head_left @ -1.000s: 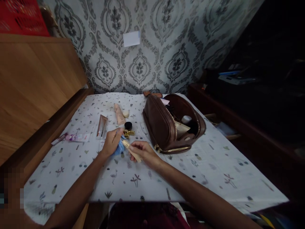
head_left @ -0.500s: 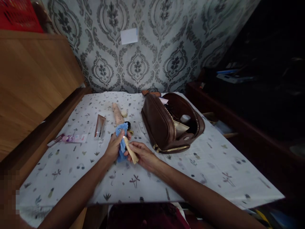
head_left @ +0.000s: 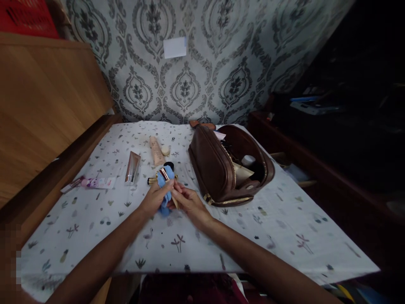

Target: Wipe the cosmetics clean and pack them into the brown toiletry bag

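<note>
My left hand (head_left: pixel 155 197) is closed on a blue cloth (head_left: pixel 164 210), with the shiny cap end of a gold cosmetic tube (head_left: pixel 163 173) lying against the cloth. The fingers of my right hand (head_left: pixel 191 205) pinch the lower body of the same tube, most of which is hidden by both hands. Just beyond the hands are a round black-lidded item (head_left: pixel 168 165) and a small black-and-gold tube (head_left: pixel 152 180). A beige squeeze tube (head_left: pixel 156 151) and a small round cream-coloured item (head_left: pixel 165 150) lie farther back.
An open brown leather cosmetic bag (head_left: pixel 209 162) with items inside stands right of my hands. To the left lie a rose-gold tube (head_left: pixel 132 168) and a pink-and-white tube (head_left: pixel 98 182). A wooden cabinet (head_left: pixel 53 93) borders the patterned tablecloth (head_left: pixel 190 247).
Its shiny cap now shows above my left hand, and the tube's body is more covered by my fingers. My right hand has shifted slightly along the tube.
</note>
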`<state>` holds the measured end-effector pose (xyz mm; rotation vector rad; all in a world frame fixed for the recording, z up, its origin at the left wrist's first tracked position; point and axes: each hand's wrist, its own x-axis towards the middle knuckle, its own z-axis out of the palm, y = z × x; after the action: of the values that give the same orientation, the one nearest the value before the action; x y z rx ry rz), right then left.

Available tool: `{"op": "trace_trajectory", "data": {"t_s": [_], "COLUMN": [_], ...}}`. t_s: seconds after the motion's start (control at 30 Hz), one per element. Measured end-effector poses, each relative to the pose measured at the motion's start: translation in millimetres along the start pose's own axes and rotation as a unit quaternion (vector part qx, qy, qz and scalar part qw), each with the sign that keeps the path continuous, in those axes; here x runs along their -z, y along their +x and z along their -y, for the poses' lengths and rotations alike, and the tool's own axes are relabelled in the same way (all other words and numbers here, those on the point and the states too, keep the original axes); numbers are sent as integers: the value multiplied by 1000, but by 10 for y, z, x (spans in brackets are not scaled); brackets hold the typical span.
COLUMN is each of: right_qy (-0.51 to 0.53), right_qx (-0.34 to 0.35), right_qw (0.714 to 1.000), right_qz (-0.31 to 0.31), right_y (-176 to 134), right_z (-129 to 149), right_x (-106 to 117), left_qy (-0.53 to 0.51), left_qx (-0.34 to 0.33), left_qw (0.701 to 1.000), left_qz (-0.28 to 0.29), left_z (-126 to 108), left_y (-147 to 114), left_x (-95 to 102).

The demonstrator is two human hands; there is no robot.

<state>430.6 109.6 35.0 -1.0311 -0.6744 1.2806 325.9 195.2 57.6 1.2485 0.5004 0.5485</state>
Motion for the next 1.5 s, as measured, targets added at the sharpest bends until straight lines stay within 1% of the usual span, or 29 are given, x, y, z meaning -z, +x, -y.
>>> {"op": "trace_trajectory", "data": {"t_s": [0.1, 0.17, 0.2, 0.27, 0.33, 0.4, 0.47, 0.57, 0.63, 0.7, 0.8, 0.93, 1.07, 1.13, 1.2, 1.3, 1.4, 1.47, 1.5], "right_qy": [-100, -136, -137, -121, -105, -109, -130, -170, -194, -219, -256, -272, -252, -243, -244, -254, -257, -263, -271], "right_qx": [77, 116, 128, 146, 162, 175, 183, 196, 214, 238, 269, 300, 329, 342, 349, 357, 367, 381, 390], "right_qw": [992, 983, 981, 980, 979, 976, 972, 962, 951, 938, 921, 906, 898, 894, 890, 885, 881, 873, 867], "right_qz": [-22, -40, -50, -65, -70, -70, -69, -85, -107, -121, -123, -124, -146, -159, -163, -158, -155, -152, -151], "right_y": [-21, -33, -36, -35, -29, -22, -18, -27, -45, -67, -93, -104, -118, -132, -146, -163, -184, -210, -228], "right_z": [59, 99, 115, 140, 157, 171, 181, 192, 201, 214, 236, 262, 290, 307, 326, 355, 393, 431, 453], "right_x": [18, 42, 54, 75, 92, 106, 120, 128, 121, 110, 103, 112, 121, 127, 133, 136, 123, 109, 101], "left_qy": [95, 198, 254, 363, 463, 543, 598, 650, 668, 676, 683, 689, 694, 684, 656, 575, 466, 401, 375], "left_qx": [-41, -67, -84, -127, -159, -168, -163, -150, -150, -165, -194, -205, -192, -169, -137, -91, -69, -60, -56], "left_qw": [993, 976, 961, 921, 872, 823, 785, 745, 729, 717, 704, 695, 694, 709, 742, 813, 882, 914, 925], "left_qz": [-57, -65, -64, -55, -31, 3, 17, 12, 12, 17, 20, 21, 5, -5, -8, -1, 6, -1, -10], "left_z": [-93, -147, -167, -187, -190, -187, -191, -204, -204, -188, -153, -164, -262, -320, -372, -433, -468, -477, -478], "left_y": [13, 21, 22, 18, 4, -18, -38, -52, -51, -46, -39, -34, -34, -32, -25, -11, -7, -17, -25], "left_x": [104, 178, 204, 224, 204, 163, 126, 104, 106, 111, 115, 130, 186, 226, 267, 321, 353, 354, 347]}}
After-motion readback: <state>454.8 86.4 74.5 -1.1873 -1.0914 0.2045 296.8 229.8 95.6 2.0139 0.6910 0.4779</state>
